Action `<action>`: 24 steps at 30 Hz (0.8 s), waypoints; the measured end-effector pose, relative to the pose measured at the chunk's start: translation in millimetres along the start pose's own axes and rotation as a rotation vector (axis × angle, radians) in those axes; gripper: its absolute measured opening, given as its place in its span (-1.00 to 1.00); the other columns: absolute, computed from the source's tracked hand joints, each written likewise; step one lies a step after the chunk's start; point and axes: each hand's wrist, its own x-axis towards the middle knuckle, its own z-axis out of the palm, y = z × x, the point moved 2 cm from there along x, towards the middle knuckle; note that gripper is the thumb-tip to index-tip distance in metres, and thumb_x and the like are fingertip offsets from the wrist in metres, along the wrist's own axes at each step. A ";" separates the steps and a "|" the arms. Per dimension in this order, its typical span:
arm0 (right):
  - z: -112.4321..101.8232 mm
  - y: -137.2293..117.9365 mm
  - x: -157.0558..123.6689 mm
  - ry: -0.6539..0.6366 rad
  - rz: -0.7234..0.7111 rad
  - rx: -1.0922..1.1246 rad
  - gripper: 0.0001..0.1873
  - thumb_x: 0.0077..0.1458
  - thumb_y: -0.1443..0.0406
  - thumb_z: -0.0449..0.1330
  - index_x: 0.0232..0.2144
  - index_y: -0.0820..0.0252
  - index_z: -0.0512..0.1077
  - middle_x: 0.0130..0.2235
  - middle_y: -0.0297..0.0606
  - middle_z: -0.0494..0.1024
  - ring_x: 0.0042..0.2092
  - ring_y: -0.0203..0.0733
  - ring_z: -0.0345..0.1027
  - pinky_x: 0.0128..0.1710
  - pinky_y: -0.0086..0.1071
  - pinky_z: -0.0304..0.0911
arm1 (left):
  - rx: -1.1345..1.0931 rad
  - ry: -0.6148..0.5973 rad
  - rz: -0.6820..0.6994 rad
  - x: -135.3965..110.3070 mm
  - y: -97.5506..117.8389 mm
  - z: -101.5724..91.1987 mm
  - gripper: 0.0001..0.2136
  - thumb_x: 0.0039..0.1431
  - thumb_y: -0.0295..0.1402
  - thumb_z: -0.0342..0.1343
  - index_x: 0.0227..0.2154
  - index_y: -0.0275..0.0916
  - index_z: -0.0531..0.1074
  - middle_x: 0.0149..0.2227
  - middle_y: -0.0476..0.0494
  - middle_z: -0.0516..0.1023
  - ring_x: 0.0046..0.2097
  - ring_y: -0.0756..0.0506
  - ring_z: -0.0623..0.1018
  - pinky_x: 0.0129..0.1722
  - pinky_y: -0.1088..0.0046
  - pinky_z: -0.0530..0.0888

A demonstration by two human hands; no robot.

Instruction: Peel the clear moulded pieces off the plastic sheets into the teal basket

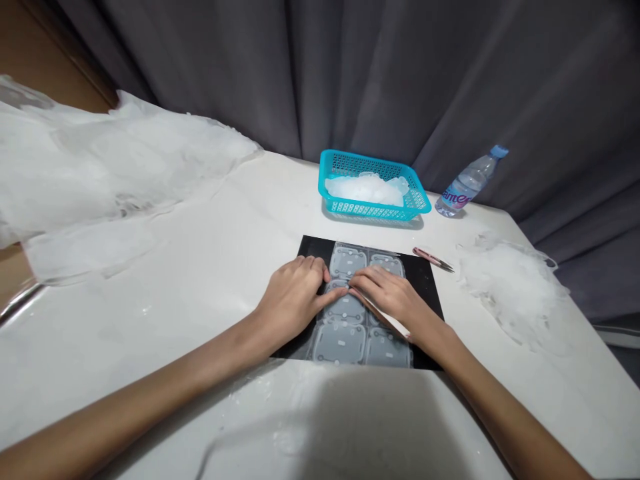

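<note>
A black mat (424, 287) lies on the white table with a clear sheet of moulded, rounded-square pieces (340, 343) on top. My left hand (295, 293) rests on the left side of the sheet, its thumb stretched across a middle piece and its fingers bent over the mat's edge. Between the fingers of my right hand (387, 293) is a slim white and brown stick-like tool (387, 319), slanting under the palm. Its tip meets the sheet close to my left thumb and is partly hidden by the fingers.
Behind the mat stands a turquoise basket (373, 212) holding translucent pieces. A water bottle (463, 187) is right of it. Pink-handled snips (433, 259) lie beside the mat, near a translucent heap (515, 287). A large pile of clear plastic (110, 160) covers the left back.
</note>
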 end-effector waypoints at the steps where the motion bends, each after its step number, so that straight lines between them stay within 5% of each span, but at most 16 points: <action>1: 2.1 -0.3 0.2 0.021 0.011 -0.041 -0.75 0.49 0.24 0.00 0.02 0.17 0.43 -0.05 -0.06 0.57 0.00 -0.03 0.49 -0.04 -0.21 0.43 | -0.038 -0.019 0.005 -0.2 -0.7 0.7 -0.65 0.33 0.01 0.18 -0.32 -0.19 0.35 -0.32 -0.10 0.53 -0.26 -0.19 0.54 -0.26 0.31 0.37; 7: 11.2 2.7 -0.7 0.057 0.011 -0.151 -0.63 0.49 0.27 -0.02 0.25 0.17 0.32 0.07 0.02 0.52 0.14 0.07 0.43 0.12 -0.03 0.41 | -0.302 0.043 -0.061 -4.5 -2.8 6.5 -0.70 0.35 -0.04 0.15 -0.23 -0.16 0.29 -0.25 -0.08 0.52 -0.22 -0.18 0.54 -0.24 0.31 0.36; 13: 7.2 1.9 2.3 0.117 0.010 -0.108 -0.68 0.48 0.29 -0.02 0.10 0.26 0.45 -0.05 0.02 0.58 0.01 0.05 0.45 -0.03 -0.11 0.45 | -0.802 0.024 -0.113 -2.7 4.7 17.8 -0.71 0.35 -0.15 0.14 -0.12 -0.12 0.14 -0.47 0.16 0.37 -0.46 -0.03 0.38 -0.39 0.42 0.30; 17: -12.5 41.8 11.4 0.401 0.246 0.056 -0.71 0.46 0.32 -0.03 -0.07 0.21 0.50 -0.12 -0.05 0.60 -0.06 0.02 0.47 0.03 -0.09 0.40 | -1.007 -0.056 -0.167 2.2 -2.1 24.5 -0.68 0.26 -0.19 0.22 -0.23 -0.12 0.13 -0.51 0.21 0.23 -0.49 0.03 0.29 -0.46 0.49 0.22; 19: -28.8 68.4 12.6 0.545 0.448 0.124 -0.73 0.43 0.29 0.01 -0.13 0.21 0.52 -0.13 -0.06 0.61 -0.07 0.04 0.48 0.01 -0.06 0.39 | -1.063 -0.112 -0.162 5.2 -7.6 24.6 -0.67 0.22 -0.21 0.25 -0.25 -0.13 0.14 -0.51 0.21 0.18 -0.49 0.04 0.27 -0.46 0.50 0.20; 22: -50.5 78.9 11.3 0.482 0.433 0.240 -0.76 0.39 0.24 0.09 -0.15 0.17 0.55 -0.09 -0.13 0.62 -0.05 0.00 0.48 0.04 -0.10 0.37 | -1.037 -0.160 -0.144 7.5 -13.3 18.2 -0.69 0.24 -0.15 0.23 -0.25 -0.13 0.19 -0.49 0.17 0.21 -0.46 0.01 0.34 -0.44 0.47 0.26; 24: -59.2 62.9 6.9 0.462 0.402 0.288 -0.78 0.38 0.23 0.12 -0.13 0.13 0.57 -0.11 -0.17 0.62 -0.06 -0.04 0.49 0.03 -0.15 0.36 | -0.875 -0.058 -0.126 5.9 -13.4 7.6 -0.70 0.25 -0.11 0.22 -0.22 -0.14 0.25 -0.38 0.05 0.37 -0.35 -0.06 0.44 -0.33 0.39 0.36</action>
